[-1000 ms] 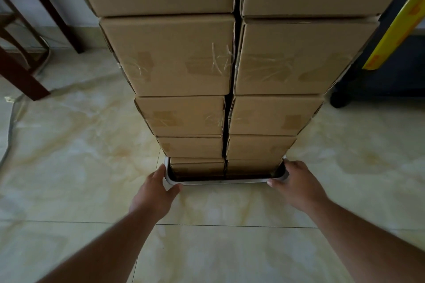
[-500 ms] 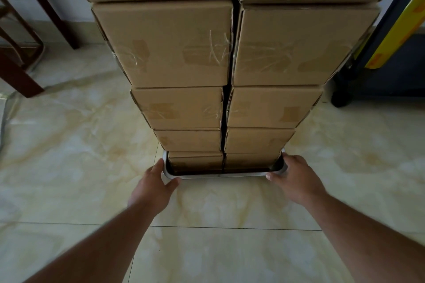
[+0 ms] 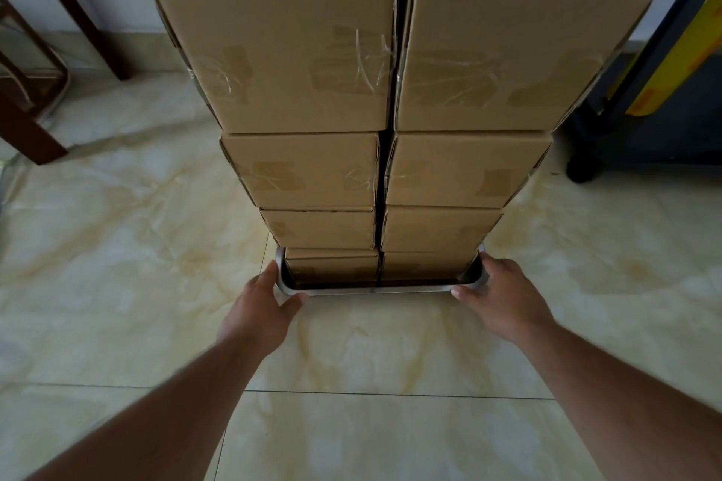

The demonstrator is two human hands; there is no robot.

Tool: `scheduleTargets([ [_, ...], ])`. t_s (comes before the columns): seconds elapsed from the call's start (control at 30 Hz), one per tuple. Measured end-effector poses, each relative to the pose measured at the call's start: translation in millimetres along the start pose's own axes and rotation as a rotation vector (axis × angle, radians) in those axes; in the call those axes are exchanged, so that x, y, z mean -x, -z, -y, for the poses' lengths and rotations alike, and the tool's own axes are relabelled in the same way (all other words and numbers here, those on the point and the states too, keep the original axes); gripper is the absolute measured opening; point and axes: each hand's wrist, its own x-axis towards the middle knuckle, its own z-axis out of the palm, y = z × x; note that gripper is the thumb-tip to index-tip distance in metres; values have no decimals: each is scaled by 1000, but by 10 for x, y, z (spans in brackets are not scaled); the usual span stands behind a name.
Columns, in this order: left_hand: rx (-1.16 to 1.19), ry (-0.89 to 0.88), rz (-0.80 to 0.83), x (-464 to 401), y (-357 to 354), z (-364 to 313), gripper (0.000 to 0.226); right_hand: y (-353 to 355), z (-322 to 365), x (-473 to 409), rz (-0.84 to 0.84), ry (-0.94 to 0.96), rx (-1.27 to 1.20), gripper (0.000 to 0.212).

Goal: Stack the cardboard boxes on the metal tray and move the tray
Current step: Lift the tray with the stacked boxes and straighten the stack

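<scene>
Marble-tile floor (image 3: 117, 285) | metal tray (image 3: 375, 290) bearing two tall cardboard boxes (image 3: 386, 168) columns: likely heavy, topple-prone | left hand (image 3: 265, 308), right hand (image 3: 504, 297) fingers curled round near corners; grip low, move slowly.

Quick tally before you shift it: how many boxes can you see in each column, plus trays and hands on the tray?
Left column boxes: 5
Right column boxes: 5
Tray: 1
Left hand: 1
Right hand: 1
Total: 13
</scene>
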Motion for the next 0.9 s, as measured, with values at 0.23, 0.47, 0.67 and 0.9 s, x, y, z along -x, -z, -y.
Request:
scheduleTargets([
  [0.23,13,4,2,-71,4,-57,83,15,27,-78,-4,-4,-2,66],
  [0.47,19,3,10,-93,34,-67,83,21,34,-115,-2,-1,-3,67],
  [0.67,38,4,9,-47,69,-120,80,27,38,-112,19,-9,3,72],
  [0.9,197,-4,-3,-41,165,-218,85,60,-39,-123,65,-1,-22,95],
])
